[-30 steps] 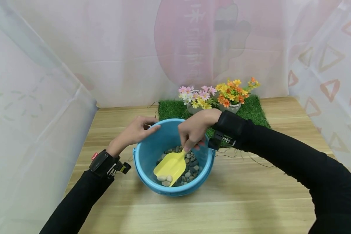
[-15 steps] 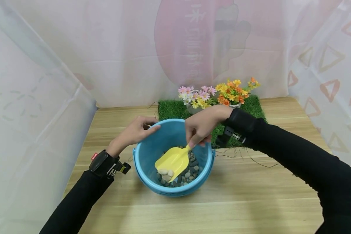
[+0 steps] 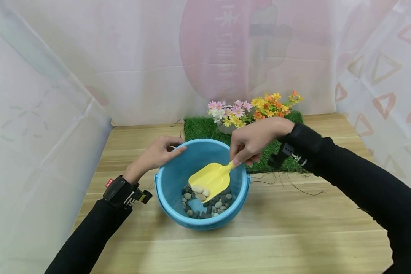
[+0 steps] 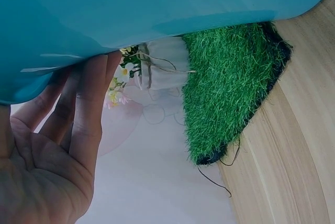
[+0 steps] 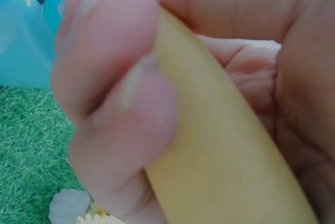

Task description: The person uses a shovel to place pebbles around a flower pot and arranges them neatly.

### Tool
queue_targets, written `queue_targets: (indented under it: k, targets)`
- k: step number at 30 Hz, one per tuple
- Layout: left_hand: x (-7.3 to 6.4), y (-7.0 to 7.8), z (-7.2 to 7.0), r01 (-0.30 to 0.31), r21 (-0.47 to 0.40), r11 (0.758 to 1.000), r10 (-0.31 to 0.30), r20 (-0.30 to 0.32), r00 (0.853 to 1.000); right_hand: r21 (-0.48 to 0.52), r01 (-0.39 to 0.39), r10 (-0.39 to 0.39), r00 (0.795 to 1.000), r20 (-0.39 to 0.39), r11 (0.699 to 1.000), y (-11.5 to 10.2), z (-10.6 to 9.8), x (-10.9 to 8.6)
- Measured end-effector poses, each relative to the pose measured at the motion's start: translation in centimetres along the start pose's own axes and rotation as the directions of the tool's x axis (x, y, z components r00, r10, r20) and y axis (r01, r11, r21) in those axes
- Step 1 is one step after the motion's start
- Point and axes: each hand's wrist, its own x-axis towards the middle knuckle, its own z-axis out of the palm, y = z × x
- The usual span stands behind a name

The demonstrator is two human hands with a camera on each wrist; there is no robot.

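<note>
My right hand grips the yellow scoop by its handle, fingers curled round it in the right wrist view. The scoop's blade, tilted down to the left inside the blue bucket, carries several pale pebbles near its front lip. Grey and dark stones lie on the bucket's floor, with a bare patch showing among them. At the bucket's left back rim, my left hand holds on, thumb over the rim; the left wrist view shows its fingers against the outer wall.
Behind the bucket, a green turf mat lies on the wooden table. On it stand pink and white flowers and orange and yellow flowers in pots. Loose threads trail from the mat. Printed cloth encloses the table.
My right hand has drawn the scoop up and to the right, and its blade has come away from the bucket's front wall with the pale pebbles aboard. The left hand stays put.
</note>
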Motion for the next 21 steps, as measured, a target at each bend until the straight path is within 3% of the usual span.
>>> queue_targets:
  k: [11,21]
  targets:
    - [0.0,-0.2,0.0,-0.004,0.003,1.000,0.004,-0.001,1.000,0.040,-0.041,0.044,0.994,-0.095,0.998,0.3,0.2,-4.3]
    - [-0.1,-0.6,0.0,-0.003,-0.016,1.000,0.003,-0.007,1.000,0.080,-0.077,0.091,0.975,-0.204,0.994,1.3,1.6,-8.9]
